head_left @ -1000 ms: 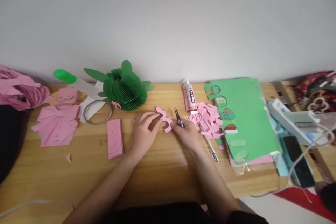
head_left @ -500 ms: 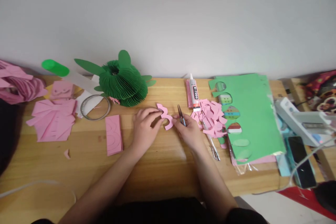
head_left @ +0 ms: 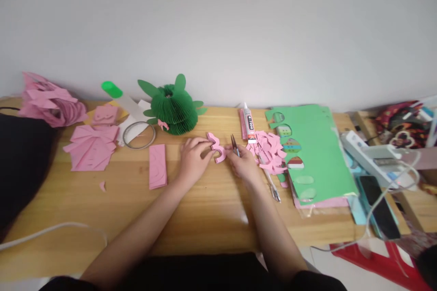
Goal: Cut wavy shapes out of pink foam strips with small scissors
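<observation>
This looks like a paper-craft corner, though whether in a home or a small studio is unclear: a wooden table point(head_left: 211, 223) against a plain wall point(head_left: 218, 32), with a pink paper cutout point(head_left: 221, 156) mid-table, a glue tube point(head_left: 250, 126) beyond, a tape roll point(head_left: 139, 147) left, and green sheets point(head_left: 321, 154) and a power strip point(head_left: 363, 150) right.

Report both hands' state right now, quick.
Left hand: closed, fingertips pinching the wavy pink paper cutout.
Right hand: closed around pointed scissors, tips facing the wall, thumb by the cutout's edge.
</observation>
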`<state>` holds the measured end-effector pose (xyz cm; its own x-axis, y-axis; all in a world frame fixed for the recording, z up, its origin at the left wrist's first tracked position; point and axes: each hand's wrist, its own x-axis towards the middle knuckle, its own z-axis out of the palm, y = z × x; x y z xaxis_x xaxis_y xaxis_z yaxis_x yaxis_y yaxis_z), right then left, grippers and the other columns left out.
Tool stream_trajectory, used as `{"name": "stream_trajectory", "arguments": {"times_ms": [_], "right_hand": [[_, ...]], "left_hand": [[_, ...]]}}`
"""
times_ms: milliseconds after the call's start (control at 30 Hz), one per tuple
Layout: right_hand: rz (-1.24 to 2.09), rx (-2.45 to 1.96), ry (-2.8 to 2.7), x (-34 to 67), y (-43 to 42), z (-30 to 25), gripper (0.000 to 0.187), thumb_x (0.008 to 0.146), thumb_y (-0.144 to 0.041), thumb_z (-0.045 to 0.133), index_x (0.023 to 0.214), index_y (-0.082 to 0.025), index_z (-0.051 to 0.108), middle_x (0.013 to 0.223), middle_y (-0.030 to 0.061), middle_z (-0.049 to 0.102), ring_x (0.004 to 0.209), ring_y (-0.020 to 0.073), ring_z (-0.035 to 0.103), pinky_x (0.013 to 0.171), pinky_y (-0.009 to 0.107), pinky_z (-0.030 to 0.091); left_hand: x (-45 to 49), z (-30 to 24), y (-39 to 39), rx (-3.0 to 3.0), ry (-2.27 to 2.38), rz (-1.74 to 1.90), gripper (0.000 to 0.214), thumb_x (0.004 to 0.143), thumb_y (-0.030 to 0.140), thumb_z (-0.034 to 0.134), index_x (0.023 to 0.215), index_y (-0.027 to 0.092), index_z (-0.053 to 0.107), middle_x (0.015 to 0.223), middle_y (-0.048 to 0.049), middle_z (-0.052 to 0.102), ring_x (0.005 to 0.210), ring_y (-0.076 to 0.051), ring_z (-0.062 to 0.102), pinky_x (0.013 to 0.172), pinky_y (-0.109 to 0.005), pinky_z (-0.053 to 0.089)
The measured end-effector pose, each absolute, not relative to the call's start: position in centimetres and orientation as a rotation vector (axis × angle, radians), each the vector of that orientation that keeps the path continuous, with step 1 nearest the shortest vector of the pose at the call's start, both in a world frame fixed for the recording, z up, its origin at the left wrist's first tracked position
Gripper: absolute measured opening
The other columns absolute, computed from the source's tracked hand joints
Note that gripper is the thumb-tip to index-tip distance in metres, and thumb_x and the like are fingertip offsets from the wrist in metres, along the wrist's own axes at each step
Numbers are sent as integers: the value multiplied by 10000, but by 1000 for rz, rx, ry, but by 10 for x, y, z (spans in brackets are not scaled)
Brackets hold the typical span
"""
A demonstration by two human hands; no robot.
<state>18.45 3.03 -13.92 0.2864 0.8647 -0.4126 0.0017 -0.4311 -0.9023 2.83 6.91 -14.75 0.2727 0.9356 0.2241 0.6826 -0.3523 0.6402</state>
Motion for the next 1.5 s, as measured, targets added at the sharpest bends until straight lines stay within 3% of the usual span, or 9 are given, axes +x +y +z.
{"name": "stream_trajectory", "arguments": {"times_ms": [200,400,600,733,867,1033,1200,1400,1500], "right_hand": [[1297,-1727,-737,183,31,-133,230,767,-313,688,930,-160,635,475,-105,421,340,63,307,353,201,226],[1332,-1793,-700,180,33,-128,271,948,-309,605,1165,-147,608,1070,74,662,832,183,666,701,353,580],[1185,-1823,-674,167,26,-125,343,943,-316,610,1250,-166,583,1248,107,614,1037,252,643,852,457,562],[1115,-1816,-732,153,9,-123,345,941,-309,614,1253,-166,582,1258,109,610,1041,251,641,852,455,561],[1144,-1822,-788,138,-11,-120,334,940,-315,614,1237,-163,593,1241,104,619,1028,250,646,843,448,564],[1206,-1823,-828,126,-22,-119,336,940,-318,614,1238,-162,592,1239,102,620,1027,253,646,842,448,565],[1276,-1814,-857,120,-21,-121,338,939,-313,616,1241,-162,591,1247,104,617,1030,252,645,843,448,564],[1357,-1768,-847,117,-16,-127,336,943,-313,611,1243,-164,587,1245,106,616,1031,249,645,846,451,564],[1394,-1709,-855,113,-12,-125,273,944,-320,608,1154,-146,617,1078,77,663,858,193,667,723,364,579]], "left_hand": [[-3,-127,74,2150,1567,756,191,831,208,650,1001,212,736,1074,-62,721,1068,-237,631,979,-378,471],[-81,-98,62,1998,1961,576,253,867,258,506,987,190,718,1092,-112,707,1075,-293,634,975,-421,464],[-77,-91,41,1826,2124,291,501,802,507,553,1058,91,664,1048,-259,687,968,-444,653,786,-532,505],[-62,-90,43,1780,2115,274,451,751,483,622,985,101,675,1054,-297,671,961,-475,656,762,-540,496],[-65,-93,48,1779,2073,301,261,769,380,657,854,136,693,980,-258,687,955,-443,658,742,-533,497],[-70,-104,49,1789,2015,320,301,906,368,614,1119,155,629,1142,-97,648,1022,-229,634,880,-443,532],[-72,-103,53,1757,1972,339,325,923,344,602,1192,163,597,1198,-95,625,1031,-219,633,873,-430,546],[-97,-82,53,1674,1900,336,303,766,403,664,557,194,600,591,-51,628,737,-275,652,675,-359,469],[-114,-67,49,1619,1808,415,390,738,466,604,461,209,512,495,-25,569,587,-216,585,576,-306,407]]}}
